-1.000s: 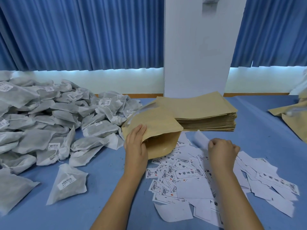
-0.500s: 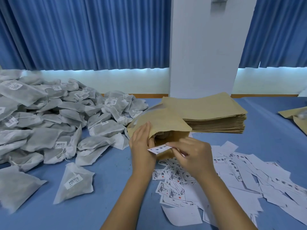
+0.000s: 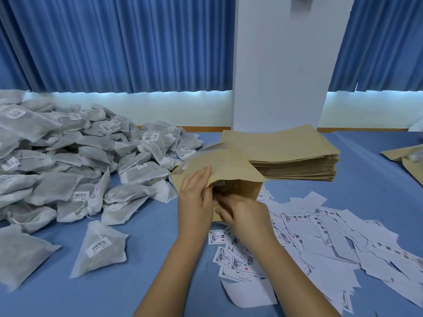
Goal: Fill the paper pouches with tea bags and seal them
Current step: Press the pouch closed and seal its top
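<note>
A brown paper pouch (image 3: 225,167) lies open-mouthed toward me at the middle of the table. My left hand (image 3: 195,200) grips its upper flap at the mouth and holds it lifted. My right hand (image 3: 245,213) is at the mouth with its fingertips tucked inside; the small printed slip it carried is hidden. Something dark shows inside the pouch. A big heap of white mesh tea bags (image 3: 75,161) fills the left side. One tea bag (image 3: 100,248) lies alone nearer me.
A thick stack of flat brown pouches (image 3: 288,154) sits behind the open one. Loose white printed slips (image 3: 325,239) are scattered to the right of my hands. More brown pouches (image 3: 409,161) lie at the far right edge. A white pillar (image 3: 281,65) and blue curtains stand behind the blue table (image 3: 146,259).
My right hand picked a printed slip from the scattered pile, carried it left to the pouch mouth and pushed its fingertips in. My left hand kept holding the flap up.
</note>
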